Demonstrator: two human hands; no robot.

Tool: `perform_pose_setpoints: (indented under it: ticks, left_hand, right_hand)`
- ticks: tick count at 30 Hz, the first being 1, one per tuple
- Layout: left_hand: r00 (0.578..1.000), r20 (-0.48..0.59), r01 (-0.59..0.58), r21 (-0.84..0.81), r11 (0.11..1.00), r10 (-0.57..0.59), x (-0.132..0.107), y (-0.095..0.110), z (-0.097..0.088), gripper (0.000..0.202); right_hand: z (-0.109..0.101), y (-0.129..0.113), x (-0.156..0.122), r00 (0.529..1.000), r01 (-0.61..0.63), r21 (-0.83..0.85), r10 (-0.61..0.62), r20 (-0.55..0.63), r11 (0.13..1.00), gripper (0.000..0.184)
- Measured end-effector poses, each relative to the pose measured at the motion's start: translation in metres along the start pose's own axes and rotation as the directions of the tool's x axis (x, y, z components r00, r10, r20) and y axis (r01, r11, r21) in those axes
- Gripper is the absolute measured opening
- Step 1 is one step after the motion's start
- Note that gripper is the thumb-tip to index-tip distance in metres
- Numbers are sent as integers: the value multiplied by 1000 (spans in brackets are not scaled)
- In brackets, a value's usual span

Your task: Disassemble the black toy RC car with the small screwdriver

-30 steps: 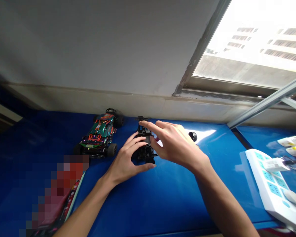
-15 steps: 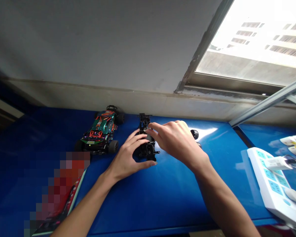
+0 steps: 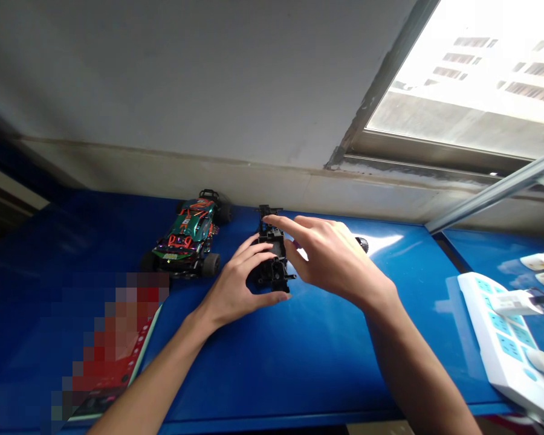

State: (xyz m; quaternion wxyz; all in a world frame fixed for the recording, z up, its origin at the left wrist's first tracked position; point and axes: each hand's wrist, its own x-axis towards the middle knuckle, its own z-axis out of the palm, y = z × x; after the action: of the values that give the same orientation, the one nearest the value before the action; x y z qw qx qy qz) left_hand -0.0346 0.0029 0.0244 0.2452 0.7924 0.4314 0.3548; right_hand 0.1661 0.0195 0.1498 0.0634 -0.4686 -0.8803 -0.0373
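A black toy-car chassis [image 3: 277,246] lies lengthwise on the blue tabletop, its far end toward the wall. My left hand [image 3: 236,281] grips it from the left, fingers over its side and thumb around the near end. Over the right side of the chassis is my right hand [image 3: 329,251], index finger stretched to the far part, thumb apart and lower down. The other fingers of that hand are partly hidden, and I see nothing held in it. Behind the right hand a small black wheel [image 3: 362,244] shows in part.
An assembled green and orange toy car [image 3: 188,232] stands left of the chassis. Nearer on the left lies a red printed sheet or box [image 3: 131,338], partly blurred out. A white power strip [image 3: 494,338] with plugs is at the right, by a metal post [image 3: 489,190]. The wall runs behind.
My right index finger has straightened and moved to the far part of the chassis, away from the thumb. My left hand keeps its grip. The view has shifted slightly.
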Motion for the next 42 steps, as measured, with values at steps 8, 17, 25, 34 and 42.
perform_pose_setpoints:
  ticks: [8, 17, 25, 34, 42]
  left_hand:
    - [1000, 4, -9, -4, 1000, 9, -1, 0, 0, 67]
    - [1000, -1, -5, 1, 1000, 5, 0, 0, 0, 66]
    - [1000, -12, -25, -7, 1000, 24, -1, -1, 0, 67]
    - [1000, -4, -15, 3, 1000, 15, 0, 1, 0, 67]
    - [1000, -14, -22, -9, 1000, 22, 2, 1, 0, 65]
  right_hand:
    - [0, 0, 2, 999, -27, -66, 29, 32, 997, 46]
    - [3, 1, 3, 998, -69, -78, 69, 9, 995, 39]
    - [5, 0, 4, 995, -94, -60, 95, 13, 994, 39]
    - [1, 3, 1, 1000, -23, 29, 23, -2, 999, 56]
    - [0, 4, 0, 1000, 16, 49, -18, 22, 999, 64]
